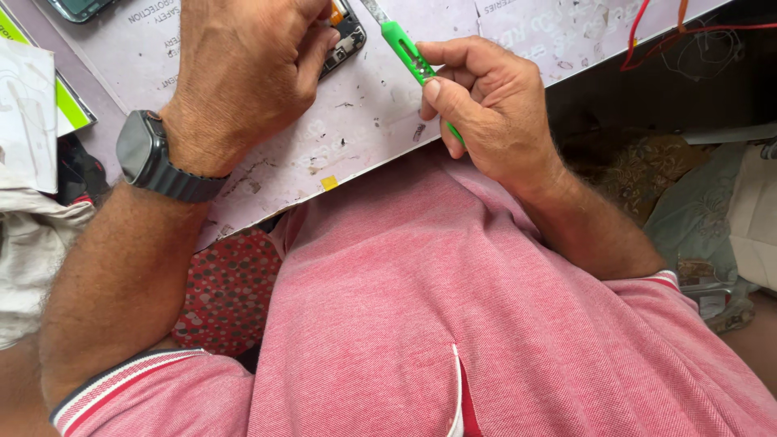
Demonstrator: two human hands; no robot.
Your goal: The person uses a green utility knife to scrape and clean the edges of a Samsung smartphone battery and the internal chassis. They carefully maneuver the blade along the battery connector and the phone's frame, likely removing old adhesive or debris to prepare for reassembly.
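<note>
We see a pale work mat (356,121), its near edge just under both wrists. Left hand (243,73) presses down on an opened phone (348,36). Right hand (486,105) pinches a green knife (405,48), blade towards the phone. Green-edged box (69,105) lies left, red wires (672,32) right.

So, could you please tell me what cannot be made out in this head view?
- Opened phone: mostly hidden under the left hand.
- Green tool: its tip is cut off by the top edge; its rear is hidden in the right hand.
- Second device: cut off by the top edge.
- Wires: their ends run out of frame.
</note>
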